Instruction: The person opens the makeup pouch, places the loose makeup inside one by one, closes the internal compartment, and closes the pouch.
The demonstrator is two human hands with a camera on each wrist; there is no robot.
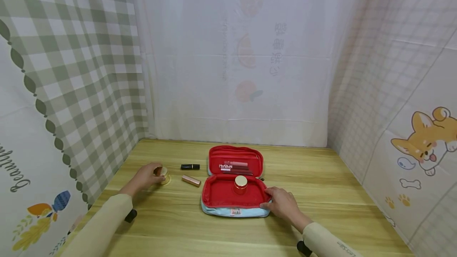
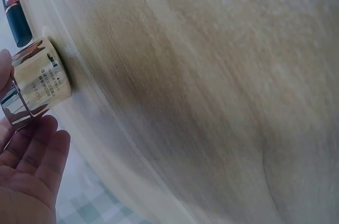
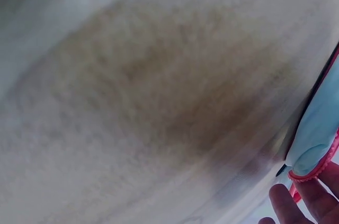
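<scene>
**A:** Where do we find the left hand?

**B:** We see the left hand [image 1: 145, 177] toward the left edge of the tabletop [image 1: 321, 177], thumb and fingers closed around a gold cosmetic jar [image 1: 164, 176]. In the head view the hand covers part of the jar; the left wrist view shows its side upright against the tabletop, with dark print too small for us to read.

**A:** And the right hand?

**B:** The right hand [image 1: 284, 205] pinches the right rim of an unzipped makeup pouch [image 1: 221, 199], light blue outside and red inside. In the right wrist view both hand and pouch are cut off by the frame, so we make out only some fingers at the red zipper edge.

**A:** How does the pouch lie?

**B:** Midway between the tabletop's left and right edges, its lid folded back toward the far edge. In the base stands a gold-capped jar [image 1: 240, 183]; its lower part blends into the red lining. Slim cosmetic sticks [image 1: 235, 166] lie across the lid, but we cannot tell exactly what they are.

**A:** Anything between jar and pouch?

**B:** Two tubes lie there: a black lipstick tube [image 1: 190, 167] nearer the far edge, and a rose-gold lipstick tube [image 1: 191, 180] just beside the pouch. The tabletop's near edge falls outside our view.
</scene>
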